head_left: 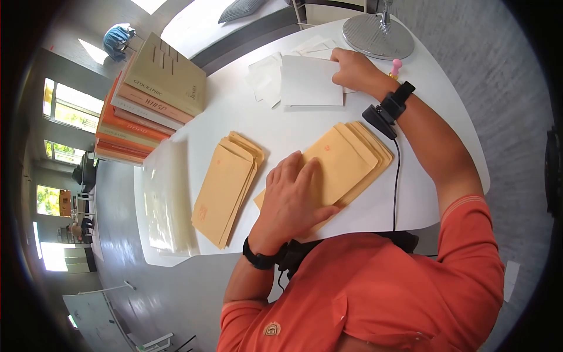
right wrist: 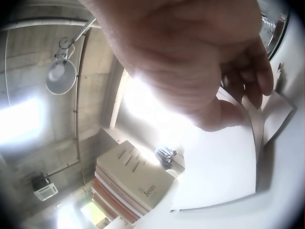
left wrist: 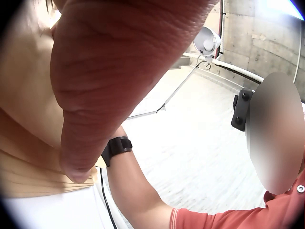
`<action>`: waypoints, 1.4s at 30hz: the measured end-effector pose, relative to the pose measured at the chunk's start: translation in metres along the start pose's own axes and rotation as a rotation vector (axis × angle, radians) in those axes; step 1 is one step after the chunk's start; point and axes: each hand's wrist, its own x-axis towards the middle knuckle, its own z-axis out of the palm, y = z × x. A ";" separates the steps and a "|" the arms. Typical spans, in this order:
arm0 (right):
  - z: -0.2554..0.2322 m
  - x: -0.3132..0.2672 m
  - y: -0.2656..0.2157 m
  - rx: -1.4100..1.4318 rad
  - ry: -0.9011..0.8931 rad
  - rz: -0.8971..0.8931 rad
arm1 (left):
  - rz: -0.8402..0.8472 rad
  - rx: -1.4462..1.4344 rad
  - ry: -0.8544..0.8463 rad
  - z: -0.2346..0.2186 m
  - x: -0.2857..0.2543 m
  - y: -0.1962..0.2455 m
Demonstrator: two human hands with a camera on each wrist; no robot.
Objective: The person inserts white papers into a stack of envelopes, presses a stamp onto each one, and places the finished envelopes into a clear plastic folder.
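Observation:
My left hand (head_left: 293,196) rests spread on a fanned stack of brown envelopes (head_left: 346,154), its fingers fairly straight. From the left wrist view, the thumb (left wrist: 78,167) lies along the edges of these envelopes (left wrist: 33,176). Farther out on the table, my right hand (head_left: 359,71) pinches the right edge of a white sheet of paper (head_left: 311,82). In the right wrist view the thumb lies on the near face of this paper (right wrist: 219,167), with the other fingers behind it. Other loose white papers (head_left: 265,76) lie beside and under it.
A second stack of brown envelopes (head_left: 226,188) lies left of the first. Beyond it are a clear plastic sheet (head_left: 167,202) and a pile of books (head_left: 155,88). A round metal lamp base (head_left: 378,38) and a pink-handled stamp (head_left: 396,66) stand near the right hand. A black cable (head_left: 397,193) crosses the table.

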 end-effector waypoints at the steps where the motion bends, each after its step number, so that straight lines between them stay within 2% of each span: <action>1: 0.000 -0.001 0.004 -0.001 0.000 0.001 | 0.001 -0.001 0.000 0.000 0.000 -0.001; 3: 0.004 -0.004 0.014 0.187 0.251 -0.074 | 0.004 -0.041 0.027 0.000 -0.001 -0.005; 4: 0.006 -0.004 0.021 0.186 0.250 -0.071 | 0.005 -0.042 0.025 -0.002 -0.003 -0.005; 6: 0.005 -0.005 0.028 0.242 0.440 -0.129 | 0.017 0.005 0.067 -0.006 -0.006 -0.006; 10: -0.003 -0.019 0.033 0.333 0.421 -0.024 | -0.004 0.036 0.121 -0.011 -0.014 -0.012; 12: -0.003 -0.021 0.038 0.393 0.324 0.023 | -0.012 0.017 0.136 -0.015 -0.018 -0.014; 16: -0.013 -0.035 0.030 0.433 0.248 0.077 | -0.035 0.025 0.156 -0.020 -0.024 -0.018; 19: -0.010 -0.030 0.040 0.451 0.263 -0.002 | -0.045 0.015 0.153 -0.021 -0.024 -0.019; 21: -0.016 -0.028 0.036 0.651 0.342 -0.126 | -0.047 -0.004 0.156 -0.020 -0.023 -0.022; 25: -0.027 -0.047 0.011 0.583 0.463 -0.241 | -0.047 0.035 0.138 -0.018 -0.022 -0.022; 27: -0.026 -0.053 0.010 0.505 0.299 -0.337 | -0.041 0.040 0.135 -0.018 -0.023 -0.022; 31: -0.025 -0.056 0.015 0.505 0.172 -0.286 | -0.047 0.051 0.133 -0.017 -0.024 -0.023; 33: -0.025 -0.055 0.018 0.367 0.103 -0.253 | -0.056 0.053 0.136 -0.016 -0.026 -0.024; 37: -0.019 -0.052 0.021 0.369 0.106 -0.242 | -0.077 0.057 0.136 -0.017 -0.028 -0.025; 40: -0.014 -0.047 0.023 0.406 0.192 -0.279 | -0.077 0.058 0.143 -0.017 -0.030 -0.026; 42: -0.014 -0.039 0.022 0.281 0.196 -0.258 | -0.085 0.059 0.153 -0.017 -0.032 -0.027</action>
